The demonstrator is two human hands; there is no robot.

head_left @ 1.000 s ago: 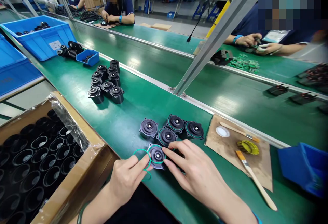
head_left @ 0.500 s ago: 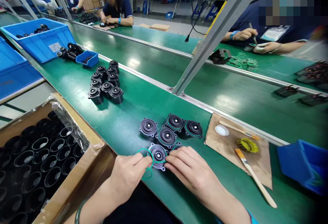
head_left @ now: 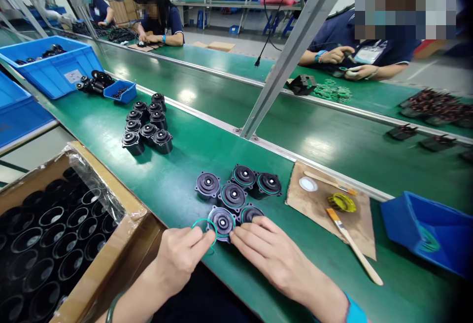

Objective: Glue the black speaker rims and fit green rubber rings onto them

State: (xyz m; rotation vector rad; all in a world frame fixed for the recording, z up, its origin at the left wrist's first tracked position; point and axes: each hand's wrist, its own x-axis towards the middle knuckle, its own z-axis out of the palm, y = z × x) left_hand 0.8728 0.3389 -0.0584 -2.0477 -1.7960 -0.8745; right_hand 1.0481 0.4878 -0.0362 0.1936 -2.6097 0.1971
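Green rubber O-rings (head_left: 201,220) hang from the pinched thumb and fingers of my left hand (head_left: 185,251), just left of the nearest black round housing (head_left: 222,220). My right hand (head_left: 275,251) has its fingers closed together at that housing's right rim, pressing a green O-ring that shows along its near edge; the fingertips partly hide the contact. Another black housing (head_left: 251,212) stands behind the right fingers, partly covered. Several more upright housings (head_left: 233,195) stand close behind, some with a green ring around the top.
An open carton (head_left: 136,219) of black cups stands at left. Farther back are grouped housings (head_left: 148,130) and blue bins (head_left: 84,66). On the right, cardboard (head_left: 295,199) holds brushes (head_left: 354,246) and a yellow ring-shaped piece (head_left: 342,203), beside a blue bin (head_left: 399,219). Co-workers sit across the bench.
The view has shifted slightly. My left hand has drawn a little away from the nearest housing with its O-rings. The green strand between my hands now lies along the housing's rim.
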